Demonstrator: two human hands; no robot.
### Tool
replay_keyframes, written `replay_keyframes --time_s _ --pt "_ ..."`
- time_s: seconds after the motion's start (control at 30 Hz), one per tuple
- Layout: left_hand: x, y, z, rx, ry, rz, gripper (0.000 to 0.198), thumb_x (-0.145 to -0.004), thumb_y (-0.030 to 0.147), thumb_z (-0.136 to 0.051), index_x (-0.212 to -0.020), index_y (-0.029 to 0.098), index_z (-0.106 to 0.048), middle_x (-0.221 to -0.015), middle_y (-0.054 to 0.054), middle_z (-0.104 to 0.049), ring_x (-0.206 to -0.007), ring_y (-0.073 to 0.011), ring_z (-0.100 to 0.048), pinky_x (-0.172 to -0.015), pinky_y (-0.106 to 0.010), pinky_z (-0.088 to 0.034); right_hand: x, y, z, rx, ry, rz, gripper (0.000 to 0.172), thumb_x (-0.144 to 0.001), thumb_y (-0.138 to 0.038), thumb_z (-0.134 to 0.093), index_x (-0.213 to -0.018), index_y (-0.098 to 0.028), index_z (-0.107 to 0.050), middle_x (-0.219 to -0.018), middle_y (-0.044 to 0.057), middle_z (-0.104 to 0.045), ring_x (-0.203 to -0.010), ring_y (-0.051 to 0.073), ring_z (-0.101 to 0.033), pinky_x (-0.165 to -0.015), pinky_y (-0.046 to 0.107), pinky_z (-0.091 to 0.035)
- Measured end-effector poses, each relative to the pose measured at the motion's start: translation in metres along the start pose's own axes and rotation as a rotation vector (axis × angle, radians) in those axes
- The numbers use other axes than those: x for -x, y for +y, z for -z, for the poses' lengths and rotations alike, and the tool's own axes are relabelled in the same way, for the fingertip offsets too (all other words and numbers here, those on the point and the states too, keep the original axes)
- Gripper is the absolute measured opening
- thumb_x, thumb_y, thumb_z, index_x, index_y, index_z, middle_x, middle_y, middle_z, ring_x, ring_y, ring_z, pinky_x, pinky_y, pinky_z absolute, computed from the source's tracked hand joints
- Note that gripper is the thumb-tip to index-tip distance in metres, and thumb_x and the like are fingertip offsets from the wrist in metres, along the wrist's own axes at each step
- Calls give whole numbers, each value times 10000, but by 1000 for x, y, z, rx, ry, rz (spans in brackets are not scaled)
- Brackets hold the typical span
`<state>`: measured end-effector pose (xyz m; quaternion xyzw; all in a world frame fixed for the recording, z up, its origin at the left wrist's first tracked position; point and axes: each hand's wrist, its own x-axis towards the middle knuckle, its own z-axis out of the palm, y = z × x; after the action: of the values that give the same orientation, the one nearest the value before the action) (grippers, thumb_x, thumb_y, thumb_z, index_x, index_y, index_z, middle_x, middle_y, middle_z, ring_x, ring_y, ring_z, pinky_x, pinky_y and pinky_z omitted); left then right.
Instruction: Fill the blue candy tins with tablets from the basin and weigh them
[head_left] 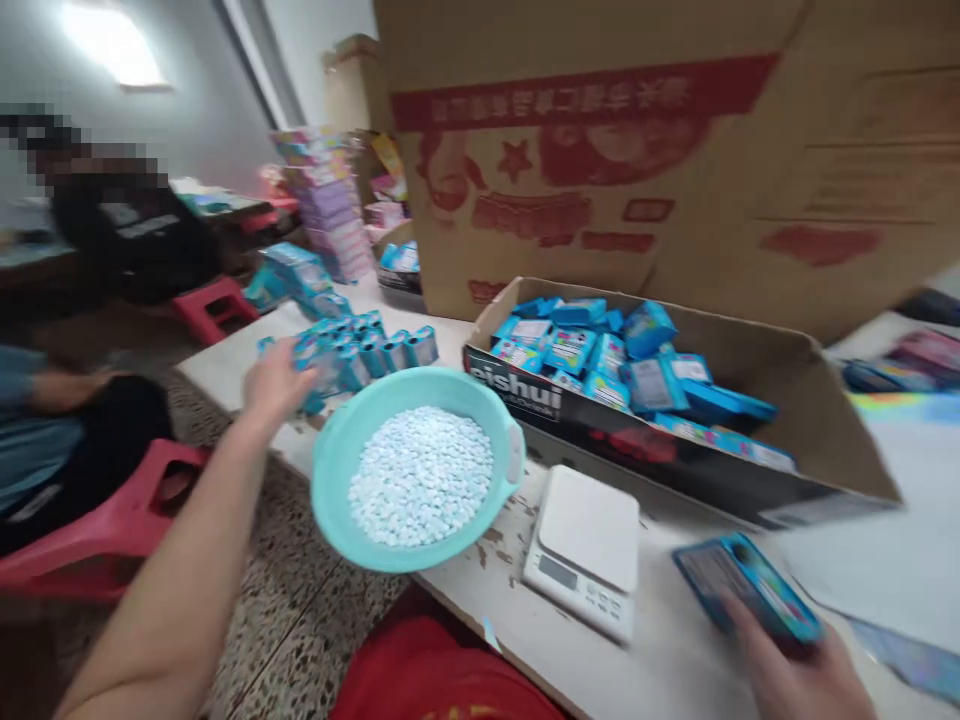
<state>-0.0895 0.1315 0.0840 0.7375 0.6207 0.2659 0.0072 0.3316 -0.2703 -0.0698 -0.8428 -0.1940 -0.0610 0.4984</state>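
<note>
- A red cloth garment [442, 675] on the person lies nearest the camera, at the bottom edge.
- The right hand [806, 675] grasps a flat, blue printed cardboard box [761, 575] by its near end; the long axis slants from far left to near right.
- The blurred left hand [274, 385] is nearer the small, upright blue boxes [422, 347], beside their left end; I cannot tell whether it grips one.
- Between the hands: a round turquoise plastic basin [330, 475] of pale pellets [424, 475].

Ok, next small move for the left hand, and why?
Probably close the left hand on one of the clustered blue packs: it's right at that group, though blur hides any grip, and the right hand holds a blue box beside the scale.
</note>
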Motion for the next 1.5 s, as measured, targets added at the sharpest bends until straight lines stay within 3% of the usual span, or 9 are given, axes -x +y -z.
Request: replay_keyframes --time_s 0.13,0.23,0.47,0.6,0.73,1.07,1.2,1.4,1.5 --pt "-2 -80 -61 12 -134 125 534 -524 720 -625 -710 232 -514 -513 8 -434 -829 -350 -600 -631 -383 -379 0 -51 -17 -196 -77 10 477 -591 -574 -775 -846 -189 -655 -689 39 -658 -614 238 -599 -556 343 -492" --pt "5 -94 -77 76 -113 134 580 -517 807 -554 -696 255 -542 -491 -6 -423 -886 -366 -571 -659 -411 -349 2 -77 -41 -334 -207 104 452 -663 -515 -768 -944 -181 -653 -811 45 -689 -699 220 -628 -642 329 -525" --pt "33 -13 -28 117 -9 -144 406 -806 587 -480 -970 240 -614 -724 11 -610 -1114 -364 -494 -786 -446 -328 10 -87 -70 -347 -416 256 359 -769 -437 -716 -1038 -209 -647 -926 53 -673 -821 217 -628 -796 361 -519" --pt "65 34 -41 146 -451 -346 502 -828 603 -440 -1095 207 -593 -1136 -60 -637 -1089 -302 -560 -911 -394 -406 13 -79 -72 -338 -498 179 411 -732 -462 -744 -1034 -203 -644 -915 57 -672 -816 220 -635 -764 351 -528" --pt "109 62 -65 48 -944 -565 504 -801 568 -500 -1125 196 -600 -1219 -138 -584 -1119 -323 -533 -950 -420 -401 9 -68 -61 -389 -487 172 588 -751 -479 -727 -1234 -207 -531 -1237 133 -583 -1097 266 -579 -910 419 -494" --pt "131 87 -64 52 -1253 -567 269 -823 369 -430 -994 196 -546 -999 -92 -626 -901 -260 -576 -781 -344 -409 9 -36 -26 -405 -163 -126 441 -789 -511 -680 -1081 -187 -613 -1113 96 -626 -968 230 -605 -858 438 -488" --pt "118 74 -69 220 -1131 -385 250 -769 396 -515 -920 208 -578 -820 -40 -622 -754 -215 -563 -683 -301 -405 11 -33 -25 -383 -165 -135 430 -767 -486 -707 -1069 -189 -634 -1091 89 -642 -950 219 -600 -856 427 -484" --pt "108 65 -49 1023 -896 362 342 -608 333 -755 -867 206 -572 -610 25 -515 -482 -93 -418 -425 -180 -319 8 -43 -30 -364 -182 -131 418 -759 -513 -703 -1010 -181 -660 -980 76 -663 -909 219 -611 -851 424 -487" --pt "110 71 -37 1395 -757 588 233 -637 287 -714 -797 177 -585 -657 -19 -562 -463 -75 -426 -358 -142 -276 9 -49 -34 -389 -205 -126 416 -789 -538 -663 -999 -179 -653 -986 77 -660 -882 216 -630 -844 423 -494"
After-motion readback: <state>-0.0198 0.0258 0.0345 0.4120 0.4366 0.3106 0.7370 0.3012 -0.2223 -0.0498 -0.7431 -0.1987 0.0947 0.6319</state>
